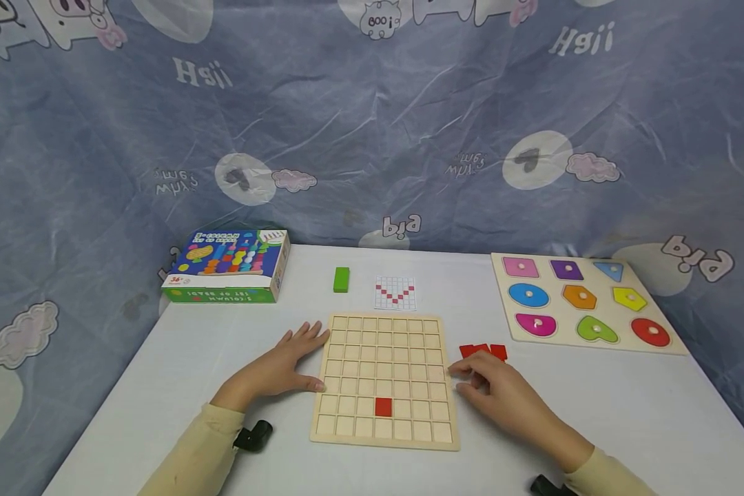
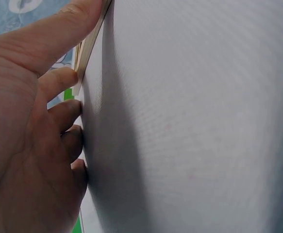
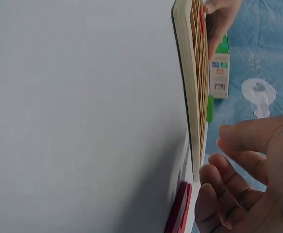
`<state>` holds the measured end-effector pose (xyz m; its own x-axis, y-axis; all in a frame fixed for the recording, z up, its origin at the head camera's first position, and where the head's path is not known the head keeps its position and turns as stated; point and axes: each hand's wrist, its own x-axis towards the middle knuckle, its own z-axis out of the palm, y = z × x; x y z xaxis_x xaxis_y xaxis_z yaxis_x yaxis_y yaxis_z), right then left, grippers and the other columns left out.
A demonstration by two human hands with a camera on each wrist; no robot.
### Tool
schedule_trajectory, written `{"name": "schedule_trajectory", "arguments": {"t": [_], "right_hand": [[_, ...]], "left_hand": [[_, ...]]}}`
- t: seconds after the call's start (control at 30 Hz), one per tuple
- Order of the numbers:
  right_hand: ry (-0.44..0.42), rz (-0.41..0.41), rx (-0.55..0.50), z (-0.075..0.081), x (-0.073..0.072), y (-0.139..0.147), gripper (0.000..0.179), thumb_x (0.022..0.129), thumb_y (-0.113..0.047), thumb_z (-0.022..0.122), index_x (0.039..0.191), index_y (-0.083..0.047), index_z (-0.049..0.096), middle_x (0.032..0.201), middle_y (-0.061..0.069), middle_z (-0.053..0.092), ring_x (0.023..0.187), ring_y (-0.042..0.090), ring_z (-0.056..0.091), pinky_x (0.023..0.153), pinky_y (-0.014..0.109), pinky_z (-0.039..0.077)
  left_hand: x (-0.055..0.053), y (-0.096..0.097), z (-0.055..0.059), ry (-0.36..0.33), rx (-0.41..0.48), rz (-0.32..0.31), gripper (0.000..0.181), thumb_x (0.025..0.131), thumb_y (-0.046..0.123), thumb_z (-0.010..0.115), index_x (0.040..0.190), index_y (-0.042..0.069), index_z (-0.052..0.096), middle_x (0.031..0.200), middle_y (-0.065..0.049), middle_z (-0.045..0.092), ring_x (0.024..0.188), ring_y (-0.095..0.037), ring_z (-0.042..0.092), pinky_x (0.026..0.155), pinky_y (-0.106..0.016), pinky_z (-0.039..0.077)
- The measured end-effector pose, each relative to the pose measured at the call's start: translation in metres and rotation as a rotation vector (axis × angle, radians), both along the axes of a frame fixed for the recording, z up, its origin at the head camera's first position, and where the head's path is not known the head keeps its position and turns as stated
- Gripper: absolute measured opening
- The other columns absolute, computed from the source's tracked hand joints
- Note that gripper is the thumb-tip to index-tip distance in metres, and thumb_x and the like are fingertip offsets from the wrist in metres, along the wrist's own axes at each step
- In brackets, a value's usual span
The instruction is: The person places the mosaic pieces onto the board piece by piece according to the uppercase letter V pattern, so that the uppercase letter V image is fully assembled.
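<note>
Wht tbl: L hand touches brd, R hand nr

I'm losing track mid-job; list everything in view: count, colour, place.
Grid board: one, pale, front centre
Set tile: one, red, board's middle column
Loose tiles: at least three, red, right of board
Card: one, white and red, beyond board
Block: one, green, left of card
Box: one, mostly blue, back left
Shape board: one, pale, nine coloured shapes, back right
Table: one, white, underneath
Cloth: one, blue, behind
Wrist devices: two, black, front
Sleeves: two, cream, front
Left hand: one, touching board's left edge
Right hand: one, near board's right edge
</note>
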<state>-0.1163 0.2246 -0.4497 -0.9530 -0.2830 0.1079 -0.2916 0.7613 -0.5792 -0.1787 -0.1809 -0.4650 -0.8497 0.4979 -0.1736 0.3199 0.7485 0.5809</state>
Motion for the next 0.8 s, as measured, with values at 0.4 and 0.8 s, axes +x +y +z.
{"name": "schedule_trajectory", "arguments": {"t": [0.4,0.8], "right_hand": [[0.047,-0.047,0.086,-0.004,-0.008,0.025,0.032,0.084,-0.014,0.083,0.114,-0.020,0.074,0.089,-0.012,0.057,0.080,0.009,0.053,0.067,0.022,0.051],[0.038,-0.101,0.134,-0.002,-0.010,0.029,0.033,0.081,-0.012,0.086,0.112,-0.015,0.075,0.096,-0.003,0.062,0.083,0.014,0.054,0.071,0.032,0.054]], "left_hand": [[0.000,0.000,-0.002,0.004,-0.005,0.001,0.104,0.077,0.051,0.084,0.161,0.016,0.033,0.169,-0.011,0.017,0.156,-0.033,0.005,0.126,-0.053,0.002],[0.001,0.000,0.000,0.004,-0.001,-0.003,0.103,0.078,0.049,0.084,0.161,0.014,0.033,0.169,-0.012,0.017,0.156,-0.034,0.005,0.126,-0.054,0.002]]}}
